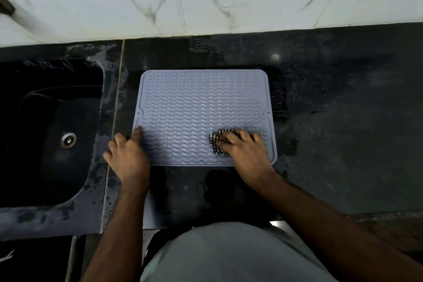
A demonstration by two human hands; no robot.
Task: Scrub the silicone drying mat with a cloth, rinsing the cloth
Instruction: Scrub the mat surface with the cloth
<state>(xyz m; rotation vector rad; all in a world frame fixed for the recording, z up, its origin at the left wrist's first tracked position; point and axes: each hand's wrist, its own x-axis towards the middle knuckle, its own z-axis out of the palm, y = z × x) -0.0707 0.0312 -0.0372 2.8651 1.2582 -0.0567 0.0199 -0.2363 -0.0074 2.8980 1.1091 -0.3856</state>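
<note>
right hand (243, 147) is pressing cloth (216, 142) onto mat (201, 103), cloth bunching under its fingers | left hand (127, 155) is resting fingers spread on mat's edge, forefinger lying on the rim | sink (45, 135) is sitting just left of left hand | counter (343, 121) is stretching right of right hand

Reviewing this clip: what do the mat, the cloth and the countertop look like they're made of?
Drying mat: looks like soft silicone or rubber, matte grey-blue, moulded with wavy ridges and a raised rim. Cloth: woven fabric, dark-and-light check, bunched under the right hand. Countertop: probably polished dark stone, glossy with a light reflection and wet patches. The left hand rests at the mat's edge.
</note>
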